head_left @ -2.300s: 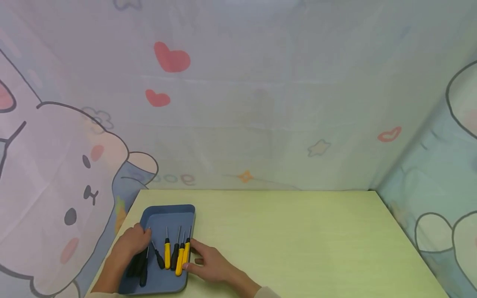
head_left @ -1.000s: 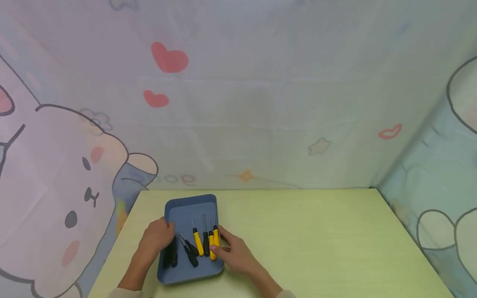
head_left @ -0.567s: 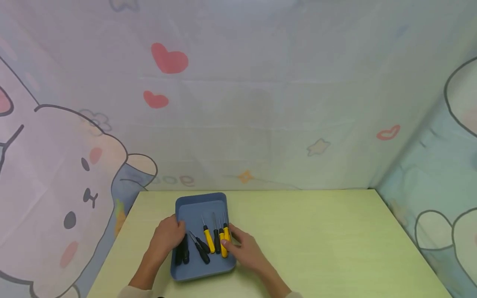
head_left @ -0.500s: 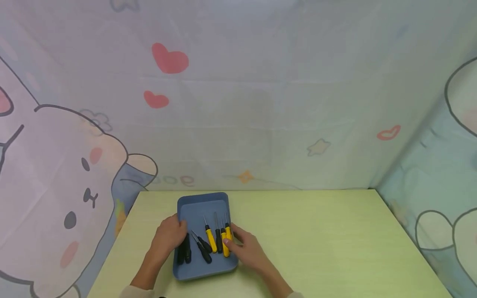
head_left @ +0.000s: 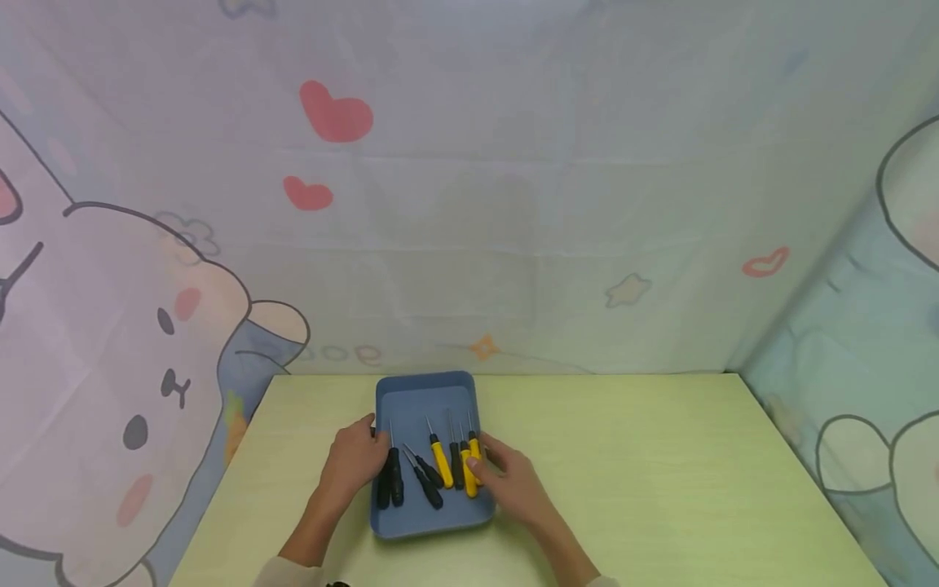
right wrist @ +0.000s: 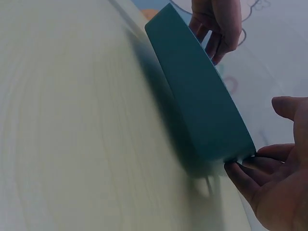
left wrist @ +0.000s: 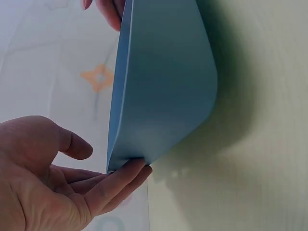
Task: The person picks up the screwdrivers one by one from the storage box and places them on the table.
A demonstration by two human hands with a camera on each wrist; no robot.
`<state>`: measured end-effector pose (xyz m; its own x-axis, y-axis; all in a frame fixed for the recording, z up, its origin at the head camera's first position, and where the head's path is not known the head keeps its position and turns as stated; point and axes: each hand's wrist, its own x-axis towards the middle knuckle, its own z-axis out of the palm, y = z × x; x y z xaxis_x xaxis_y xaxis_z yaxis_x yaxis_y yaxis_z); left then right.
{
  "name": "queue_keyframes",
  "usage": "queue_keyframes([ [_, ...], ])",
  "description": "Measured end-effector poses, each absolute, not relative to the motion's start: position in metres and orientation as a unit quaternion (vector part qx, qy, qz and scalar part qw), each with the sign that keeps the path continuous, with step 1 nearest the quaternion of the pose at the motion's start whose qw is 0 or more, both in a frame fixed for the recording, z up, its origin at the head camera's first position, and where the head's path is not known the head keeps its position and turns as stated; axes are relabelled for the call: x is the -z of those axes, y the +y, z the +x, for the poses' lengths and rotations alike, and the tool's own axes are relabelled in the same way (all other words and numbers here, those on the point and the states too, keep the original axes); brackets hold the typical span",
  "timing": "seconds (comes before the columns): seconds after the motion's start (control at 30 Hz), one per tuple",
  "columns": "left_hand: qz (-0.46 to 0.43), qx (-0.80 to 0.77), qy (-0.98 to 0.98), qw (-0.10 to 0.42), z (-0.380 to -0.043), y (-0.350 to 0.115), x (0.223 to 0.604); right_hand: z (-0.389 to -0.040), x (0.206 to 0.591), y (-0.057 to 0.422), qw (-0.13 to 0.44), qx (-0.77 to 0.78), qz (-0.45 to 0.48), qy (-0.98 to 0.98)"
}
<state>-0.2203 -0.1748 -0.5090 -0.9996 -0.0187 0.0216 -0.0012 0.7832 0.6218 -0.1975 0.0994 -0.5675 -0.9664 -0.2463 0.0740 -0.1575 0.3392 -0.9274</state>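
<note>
A blue-grey rectangular tray (head_left: 425,398) is between my two hands, its near end turned slightly. Inside lie several screwdrivers: yellow-handled ones (head_left: 442,465) toward the right, black-handled ones (head_left: 397,479) mostly toward the left. My left hand (head_left: 355,456) presses nearly straight fingers against the outside of the left wall, and its thumb stands apart above the rim in the left wrist view. On the opposite wall, the right hand (head_left: 517,485) touches the outside with its fingertips, thumb over the rim beside the yellow handles. Whether the tray's base touches the table is unclear.
The pale yellow-green table (head_left: 623,456) extends widely to the right. A printed cloth (head_left: 469,204) with hearts and a cartoon rabbit hangs along the back and sides. The tray's far end is close to the table's back edge.
Both hands have carried the tray right and slightly toward the back, from the table's left side toward the middle. Some black screwdrivers have shifted inside it.
</note>
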Motion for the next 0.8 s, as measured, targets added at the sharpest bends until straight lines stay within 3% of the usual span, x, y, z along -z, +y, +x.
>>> queue_keyframes([
  [0.8, 0.003, 0.443, -0.897, -0.002, -0.223, -0.130, 0.530, -0.194, 0.565, 0.151, 0.009, 0.562, -0.056, 0.825],
])
